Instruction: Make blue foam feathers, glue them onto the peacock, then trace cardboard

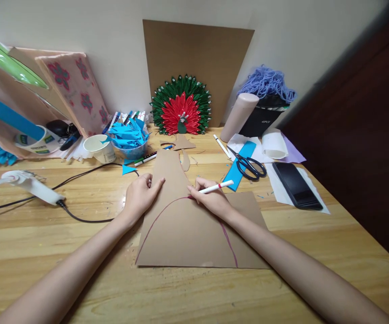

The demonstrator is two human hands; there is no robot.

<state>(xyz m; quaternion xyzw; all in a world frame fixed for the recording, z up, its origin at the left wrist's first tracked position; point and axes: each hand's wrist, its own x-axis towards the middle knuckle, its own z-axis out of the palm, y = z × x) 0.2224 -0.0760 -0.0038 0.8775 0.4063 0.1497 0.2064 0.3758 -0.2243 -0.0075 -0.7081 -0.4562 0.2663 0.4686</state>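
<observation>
A brown cardboard piece [187,229] lies flat on the wooden table [79,279], with a red curved line drawn across it. My left hand [142,193] rests on the cardboard's upper left part, its fingers curled loosely and pressing down. My right hand [211,198] is closed around a white marker with a red band [216,186], its tip touching the top of the red arc.
Black scissors [248,165] lie on blue paper right of the cardboard, beside a black phone [296,185]. A glue gun [29,183] with a black cord lies at left. Behind are a bowl of blue paper pieces [128,137], a paper cup [100,147] and a red-green peacock craft [181,108].
</observation>
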